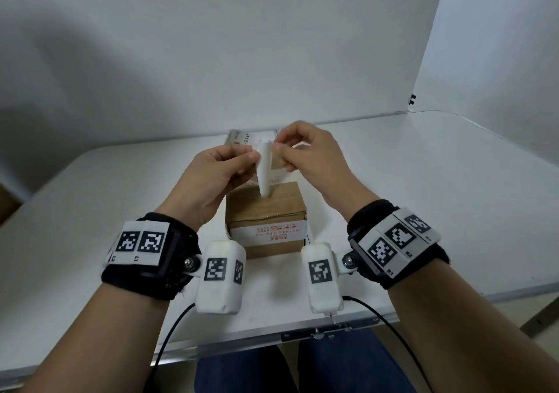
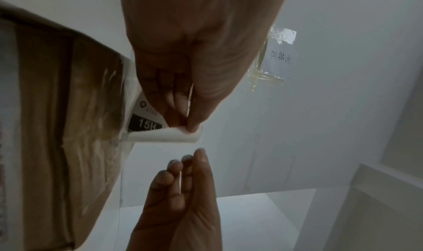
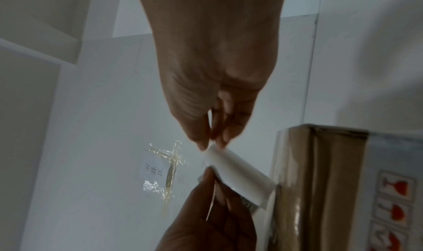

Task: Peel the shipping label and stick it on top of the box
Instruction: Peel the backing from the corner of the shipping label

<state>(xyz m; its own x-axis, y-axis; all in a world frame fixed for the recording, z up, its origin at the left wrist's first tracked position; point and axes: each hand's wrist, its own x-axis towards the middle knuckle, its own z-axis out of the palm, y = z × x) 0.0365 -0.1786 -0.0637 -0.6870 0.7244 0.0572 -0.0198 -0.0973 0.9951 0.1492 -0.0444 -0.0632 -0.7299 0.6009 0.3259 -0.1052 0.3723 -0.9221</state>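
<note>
A brown cardboard box (image 1: 266, 208) sealed with clear tape stands on the white table (image 1: 423, 181), just in front of me. Above its top, both hands hold a white shipping label (image 1: 265, 170) that is curled and partly split from its backing. My left hand (image 1: 252, 158) pinches one layer at the upper edge, and my right hand (image 1: 276, 147) pinches the other layer right beside it. The left wrist view shows the left hand (image 2: 190, 126) on the curled label (image 2: 164, 135), with black print "15H", next to the box (image 2: 68, 110). In the right wrist view the right hand (image 3: 209, 144) nips the label's (image 3: 238, 171) end by the box (image 3: 320, 182).
More printed paper (image 1: 239, 138) lies on the table behind the hands. A small handwritten note (image 2: 281, 59) is taped to the table beyond the box. A white backdrop board (image 1: 272, 44) closes the far side. The table's front edge (image 1: 302, 332) is close to my lap, with cables hanging over it.
</note>
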